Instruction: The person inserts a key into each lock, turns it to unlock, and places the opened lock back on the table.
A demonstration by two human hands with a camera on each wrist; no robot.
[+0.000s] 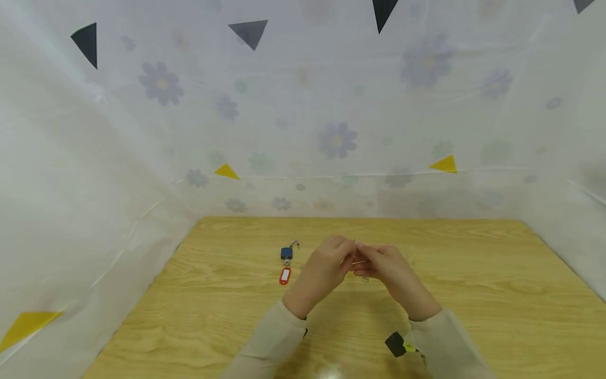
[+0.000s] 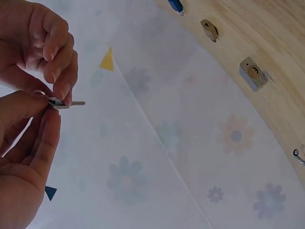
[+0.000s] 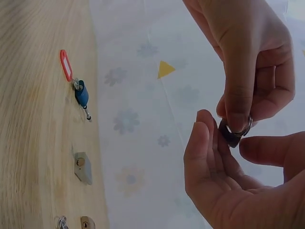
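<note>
Above the wooden table (image 1: 473,273), my left hand (image 1: 326,268) and right hand (image 1: 385,268) meet, fingertips of both pinched on a key (image 2: 64,102) and its ring (image 3: 237,131); a blue padlock (image 1: 286,253) lies just left.

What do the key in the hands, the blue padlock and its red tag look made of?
Key: grey, thin and flat, likely metal. Blue padlock: probably a metal body with a blue coat or cover; its shackle shines silver. Red tag: smooth red frame round a white insert, likely plastic.
</note>
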